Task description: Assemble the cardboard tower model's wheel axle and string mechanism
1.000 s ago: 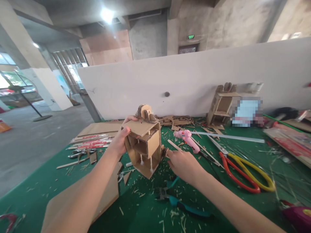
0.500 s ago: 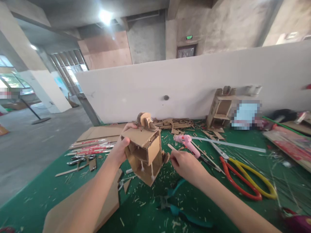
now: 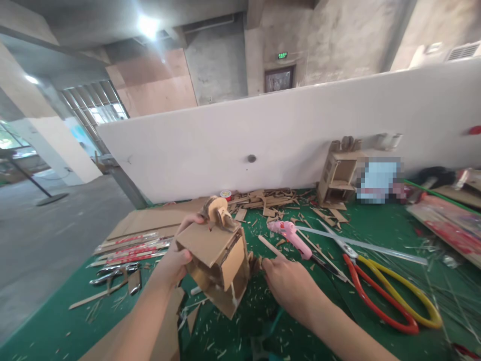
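Observation:
My left hand (image 3: 175, 260) grips the left side of a small open-fronted cardboard box (image 3: 205, 245), thumb at its front edge. Upright cardboard discs (image 3: 217, 208) stand on the box's top, and thin pale rods show inside. A round cardboard knob (image 3: 254, 262) sticks out from the right side. My right hand (image 3: 287, 281) is closed, with its fingertips pinched at the knob's outer end; exactly what they hold is partly hidden. Behind that hand lies a pale stick (image 3: 268, 244). A pink glue gun (image 3: 291, 234) rests just beyond it.
Large scissors (image 3: 391, 291) with red and yellow handles lie at right. Cardboard scraps (image 3: 266, 200) line the white partition (image 3: 188, 150). A cardboard shelf-like model (image 3: 336, 175) stands at back right. Wrapped sticks (image 3: 131, 248) and metal pliers (image 3: 114, 273) lie at left. Shavings litter the green table (image 3: 48, 321).
My right hand has come from just beside the box to its side knob. The box has shifted a little left and lower in view, and the camera view has turned slightly.

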Available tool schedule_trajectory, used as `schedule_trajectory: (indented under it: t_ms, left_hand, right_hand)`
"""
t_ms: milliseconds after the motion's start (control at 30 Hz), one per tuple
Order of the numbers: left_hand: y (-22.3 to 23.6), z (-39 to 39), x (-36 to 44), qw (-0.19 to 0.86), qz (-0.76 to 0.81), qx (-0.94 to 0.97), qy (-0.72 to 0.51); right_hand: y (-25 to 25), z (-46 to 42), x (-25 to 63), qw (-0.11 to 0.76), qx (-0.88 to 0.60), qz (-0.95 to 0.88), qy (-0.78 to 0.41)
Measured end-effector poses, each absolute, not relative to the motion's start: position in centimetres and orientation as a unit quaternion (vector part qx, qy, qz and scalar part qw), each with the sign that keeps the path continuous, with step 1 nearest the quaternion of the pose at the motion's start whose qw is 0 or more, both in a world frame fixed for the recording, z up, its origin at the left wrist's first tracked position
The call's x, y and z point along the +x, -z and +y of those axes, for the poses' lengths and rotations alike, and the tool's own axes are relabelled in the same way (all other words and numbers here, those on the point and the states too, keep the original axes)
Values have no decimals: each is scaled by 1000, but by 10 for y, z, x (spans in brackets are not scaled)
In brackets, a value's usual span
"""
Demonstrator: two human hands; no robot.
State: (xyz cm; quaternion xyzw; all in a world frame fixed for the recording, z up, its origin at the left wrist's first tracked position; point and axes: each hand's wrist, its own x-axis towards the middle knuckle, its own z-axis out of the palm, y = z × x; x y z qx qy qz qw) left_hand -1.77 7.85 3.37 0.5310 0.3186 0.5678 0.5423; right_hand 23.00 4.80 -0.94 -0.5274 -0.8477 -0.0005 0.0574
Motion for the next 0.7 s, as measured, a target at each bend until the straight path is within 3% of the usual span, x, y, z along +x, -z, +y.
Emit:
schedule_trajectory:
  t_ms: [300, 700]
  left_hand:
    - [-33, 80, -23, 543, 337, 524, -562]
    - [-34, 67, -16, 512, 341, 490, -618]
  right_hand:
    - [-5, 43, 232, 82, -542, -836, -3]
    - [-16, 32, 231, 230, -477, -848, -14]
